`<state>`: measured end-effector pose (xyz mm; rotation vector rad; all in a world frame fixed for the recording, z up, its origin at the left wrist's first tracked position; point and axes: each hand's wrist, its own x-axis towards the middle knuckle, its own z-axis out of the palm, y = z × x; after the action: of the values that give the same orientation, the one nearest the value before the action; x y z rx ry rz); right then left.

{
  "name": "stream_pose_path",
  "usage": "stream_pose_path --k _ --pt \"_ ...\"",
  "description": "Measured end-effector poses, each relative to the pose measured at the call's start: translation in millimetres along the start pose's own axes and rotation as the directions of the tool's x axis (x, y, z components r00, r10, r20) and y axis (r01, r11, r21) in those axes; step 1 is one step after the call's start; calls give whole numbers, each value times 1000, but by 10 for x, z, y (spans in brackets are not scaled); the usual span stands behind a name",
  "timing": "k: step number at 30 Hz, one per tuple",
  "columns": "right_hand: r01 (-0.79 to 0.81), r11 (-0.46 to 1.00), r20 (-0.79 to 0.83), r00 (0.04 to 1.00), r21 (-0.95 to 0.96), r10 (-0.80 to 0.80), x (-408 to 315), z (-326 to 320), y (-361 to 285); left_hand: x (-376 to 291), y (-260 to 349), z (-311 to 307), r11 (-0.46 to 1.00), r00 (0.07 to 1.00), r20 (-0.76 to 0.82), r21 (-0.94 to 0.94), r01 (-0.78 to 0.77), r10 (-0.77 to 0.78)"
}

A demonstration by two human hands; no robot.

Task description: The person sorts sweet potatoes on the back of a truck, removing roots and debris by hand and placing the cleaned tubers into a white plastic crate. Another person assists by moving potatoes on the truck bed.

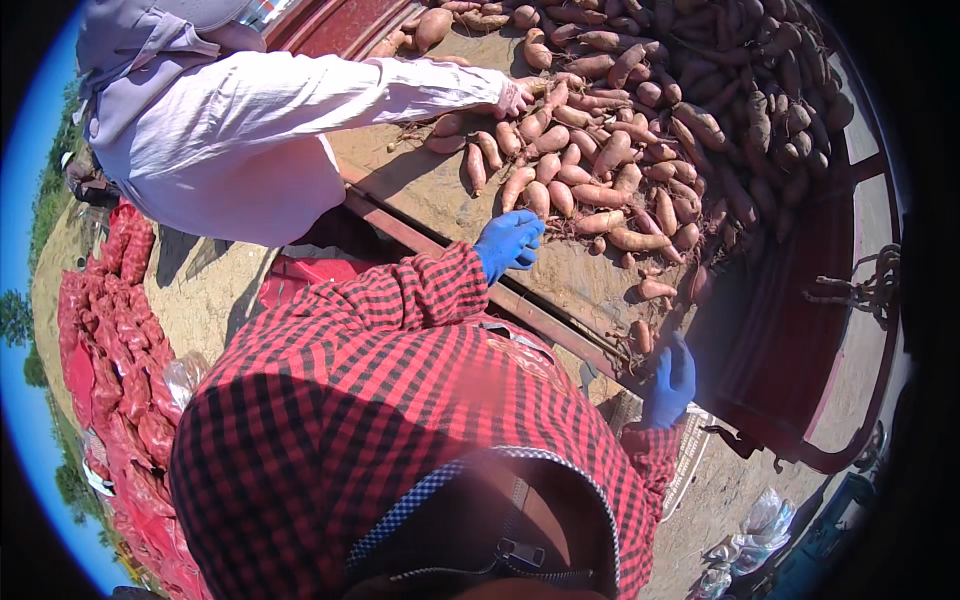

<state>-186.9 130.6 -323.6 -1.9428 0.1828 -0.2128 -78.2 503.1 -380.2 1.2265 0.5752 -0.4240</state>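
My left hand (510,244), in a blue glove, hovers over the near edge of a trailer bed (420,202). Its fingers curl loosely, and nothing shows between them and the thumb. Just beyond it lies a spread of sweet potatoes (600,196) with thin roots and soil on them. My right hand (670,386), gloved in blue too, is at the bed's front right corner, thumb and fingers apart, with no object visible in it. Closest to it are a small sweet potato (641,337) and some root scraps (634,364).
A co-worker in a white sleeve (420,90) reaches into the sweet potatoes from the left. A larger shaded heap (750,97) fills the far right. Red metal rail (405,231) edges the bed. Filled red mesh sacks (124,375) line the ground; plastic bags (761,525) lie at lower right.
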Motion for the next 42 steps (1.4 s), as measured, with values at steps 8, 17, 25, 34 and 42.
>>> stream_pose_path --k 8,17,25,34,42 --pt "598 368 592 793 -712 -142 2058 1672 67 -150 96 -861 987 977 -205 -161 26 -59" --pt "529 465 384 844 -710 -375 2116 1608 -81 236 291 -541 991 995 101 -134 32 -18" --pt "539 841 645 660 -49 -386 1782 2234 -932 445 622 297 924 965 246 -382 10 91" --pt "881 311 838 448 -356 -312 2861 3045 -335 -73 886 -353 989 972 -183 45 -138 144" --pt "916 126 882 400 -380 -249 3315 3249 -121 242 664 -349 815 982 20 -561 -143 186"
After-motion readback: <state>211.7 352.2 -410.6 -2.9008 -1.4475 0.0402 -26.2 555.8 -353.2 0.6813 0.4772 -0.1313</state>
